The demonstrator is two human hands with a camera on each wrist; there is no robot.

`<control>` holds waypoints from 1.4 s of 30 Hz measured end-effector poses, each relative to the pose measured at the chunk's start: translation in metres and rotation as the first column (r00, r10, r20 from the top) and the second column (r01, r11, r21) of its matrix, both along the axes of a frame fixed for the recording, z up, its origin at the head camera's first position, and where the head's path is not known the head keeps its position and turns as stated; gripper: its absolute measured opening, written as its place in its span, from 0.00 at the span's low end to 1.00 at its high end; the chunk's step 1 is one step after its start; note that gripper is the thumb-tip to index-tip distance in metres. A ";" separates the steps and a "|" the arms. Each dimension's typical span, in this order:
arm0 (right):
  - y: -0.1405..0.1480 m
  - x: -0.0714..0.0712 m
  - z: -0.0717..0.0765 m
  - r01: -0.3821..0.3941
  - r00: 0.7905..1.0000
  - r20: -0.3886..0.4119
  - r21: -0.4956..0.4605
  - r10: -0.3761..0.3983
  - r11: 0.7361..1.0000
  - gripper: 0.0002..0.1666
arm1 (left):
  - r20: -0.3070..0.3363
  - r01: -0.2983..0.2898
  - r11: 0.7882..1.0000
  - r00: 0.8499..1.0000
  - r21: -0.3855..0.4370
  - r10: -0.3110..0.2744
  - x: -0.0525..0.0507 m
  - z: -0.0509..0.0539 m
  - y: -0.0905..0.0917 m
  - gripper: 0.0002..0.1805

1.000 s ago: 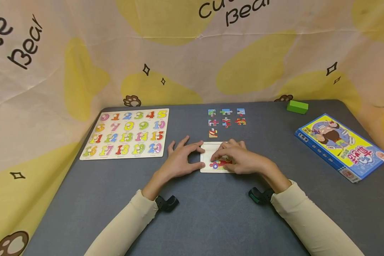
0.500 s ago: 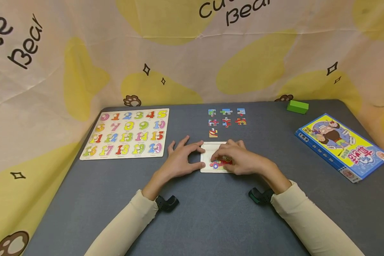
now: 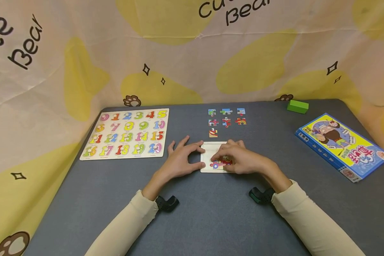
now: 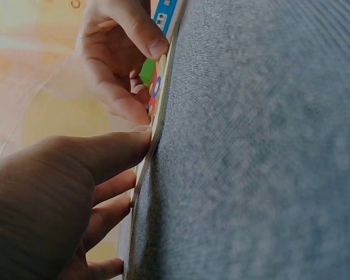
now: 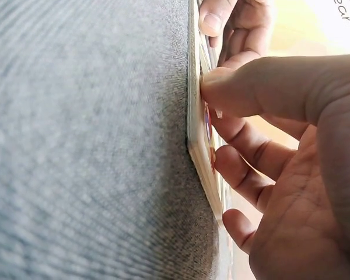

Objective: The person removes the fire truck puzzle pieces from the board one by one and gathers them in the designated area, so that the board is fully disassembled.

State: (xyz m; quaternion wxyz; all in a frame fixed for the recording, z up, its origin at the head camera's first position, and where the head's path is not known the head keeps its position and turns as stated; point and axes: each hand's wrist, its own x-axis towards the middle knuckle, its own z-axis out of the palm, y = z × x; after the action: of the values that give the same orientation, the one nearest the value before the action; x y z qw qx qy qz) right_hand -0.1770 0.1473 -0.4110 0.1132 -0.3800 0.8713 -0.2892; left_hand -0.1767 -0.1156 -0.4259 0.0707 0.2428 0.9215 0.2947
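Observation:
A small white puzzle tray (image 3: 206, 168) lies in front of me, with red car-picture puzzle pieces (image 3: 216, 164) in its near part. My left hand (image 3: 179, 161) rests at the tray's left edge, thumb and fingers spread and fairly straight, their tips touching the rim; the left wrist view shows the thumb (image 4: 125, 150) on it. My right hand (image 3: 243, 158) is bent over the tray, thumb and index finger on either side of a puzzle piece, which they pinch. In the right wrist view the right thumb (image 5: 224, 87) presses down there. The right hand covers the tray's right part.
Several loose puzzle pieces (image 3: 226, 122) lie in rows beyond the tray. A number puzzle board (image 3: 147, 124) is at the left. A green block (image 3: 297, 107) and a blue-yellow box (image 3: 342, 145) are at the right. A printed cloth (image 3: 179, 64) hangs behind the table.
Only slight shifts of the right fingers over the puzzle pieces show. The left hand, the tray and the loose pieces have stayed in place.

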 end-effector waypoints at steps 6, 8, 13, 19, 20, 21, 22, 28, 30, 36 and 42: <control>0.001 0.000 0.001 0.006 1.000 0.016 0.001 -0.006 1.000 0.22 | -0.003 0.004 1.000 1.000 0.003 -0.004 -0.001 -0.001 0.000 0.22; 0.001 0.000 0.001 0.006 1.000 0.020 0.000 -0.006 1.000 0.23 | -0.002 0.004 1.000 1.000 0.004 -0.004 0.000 0.000 0.000 0.22; 0.001 0.000 -0.001 0.010 1.000 0.024 -0.016 -0.010 1.000 0.23 | 0.004 0.004 1.000 1.000 0.006 -0.004 0.000 0.001 0.001 0.22; 0.003 -0.002 -0.004 0.020 1.000 0.005 -0.045 -0.019 0.999 0.23 | 0.000 0.006 1.000 1.000 0.006 -0.006 -0.001 0.001 0.001 0.22; 0.004 -0.003 -0.004 0.020 1.000 0.000 -0.050 -0.020 0.999 0.23 | -0.002 0.006 1.000 1.000 0.004 -0.006 -0.001 0.001 0.001 0.22; 0.004 -0.003 -0.004 0.021 1.000 -0.004 -0.056 -0.021 0.998 0.23 | -0.002 0.007 1.000 1.000 0.002 -0.007 -0.001 0.001 0.001 0.22; 0.004 -0.004 -0.005 0.021 1.000 -0.007 -0.062 -0.021 0.998 0.23 | -0.002 0.007 1.000 1.000 -0.001 -0.007 -0.001 0.001 0.001 0.22; 0.007 -0.006 -0.006 0.034 0.999 -0.002 -0.108 -0.034 0.994 0.22 | -0.004 0.008 1.000 1.000 0.003 -0.008 -0.002 0.001 0.002 0.22; 0.008 -0.007 -0.006 0.044 0.999 0.012 -0.124 -0.043 0.991 0.23 | -0.002 0.007 1.000 1.000 0.003 -0.007 -0.002 0.001 0.001 0.22; 0.013 -0.010 -0.008 0.083 0.996 0.032 -0.146 -0.079 0.986 0.24 | 0.004 -0.003 1.000 1.000 -0.008 0.003 -0.001 -0.002 0.000 0.22; 0.024 -0.017 -0.010 0.145 0.989 0.042 -0.152 -0.140 0.978 0.23 | 0.000 0.001 1.000 1.000 0.002 -0.001 -0.001 -0.004 0.000 0.21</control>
State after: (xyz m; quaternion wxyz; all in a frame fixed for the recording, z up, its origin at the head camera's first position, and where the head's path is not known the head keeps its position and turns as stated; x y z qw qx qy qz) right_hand -0.1943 0.1713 -0.4212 0.0760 -0.3198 0.8692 -0.3693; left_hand -0.1779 -0.1160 -0.4295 0.0704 0.2433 0.9211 0.2957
